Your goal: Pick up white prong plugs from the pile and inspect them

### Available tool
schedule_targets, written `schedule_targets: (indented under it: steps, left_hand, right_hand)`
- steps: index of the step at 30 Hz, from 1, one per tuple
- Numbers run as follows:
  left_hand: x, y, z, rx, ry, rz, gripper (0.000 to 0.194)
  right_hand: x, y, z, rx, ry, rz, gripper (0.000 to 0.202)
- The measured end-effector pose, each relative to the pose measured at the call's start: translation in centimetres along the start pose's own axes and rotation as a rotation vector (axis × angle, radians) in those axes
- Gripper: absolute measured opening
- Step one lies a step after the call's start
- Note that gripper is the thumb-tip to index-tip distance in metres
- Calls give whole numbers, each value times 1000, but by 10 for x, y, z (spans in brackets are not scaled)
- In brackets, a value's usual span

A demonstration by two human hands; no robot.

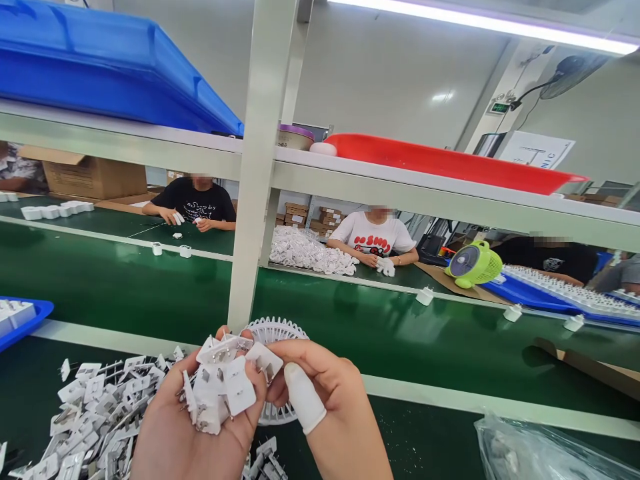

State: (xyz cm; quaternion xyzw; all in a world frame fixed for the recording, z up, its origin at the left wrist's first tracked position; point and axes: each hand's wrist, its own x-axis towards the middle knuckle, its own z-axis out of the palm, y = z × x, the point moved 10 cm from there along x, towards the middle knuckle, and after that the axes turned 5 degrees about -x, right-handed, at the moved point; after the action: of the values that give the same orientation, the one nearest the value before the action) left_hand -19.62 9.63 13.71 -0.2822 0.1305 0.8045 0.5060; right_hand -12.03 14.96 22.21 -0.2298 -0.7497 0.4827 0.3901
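The left hand [195, 427] cups a heap of small white plastic plug plates with metal prongs [223, 383], fingers curled around it; the right hand [325, 407], thumb in a white finger cot [304, 399], pinches one plate at the heap's top above the green belt [400, 333].

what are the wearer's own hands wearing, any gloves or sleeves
No gloves. Both hands are bare, and no sleeve or cuff shows at either wrist before the picture's lower edge. The right hand has one white rubber finger cot over its thumb. The left hand shows no covering, though some of its fingertips are hidden.
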Motion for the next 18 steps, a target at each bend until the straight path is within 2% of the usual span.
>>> schedule_targets:
  steps: [8,13,18]
  left_hand:
    - [2,0,-3,2,18,18,24]
    - [0,3,-1,33,-23,41,21]
    - [-2,8,-3,50,25,106,25]
  right_hand:
    - [2,4,5,127,-15,47,11]
    - [3,14,4,104,18,62,15]
    - [2,11,6,65,-24,60,17]
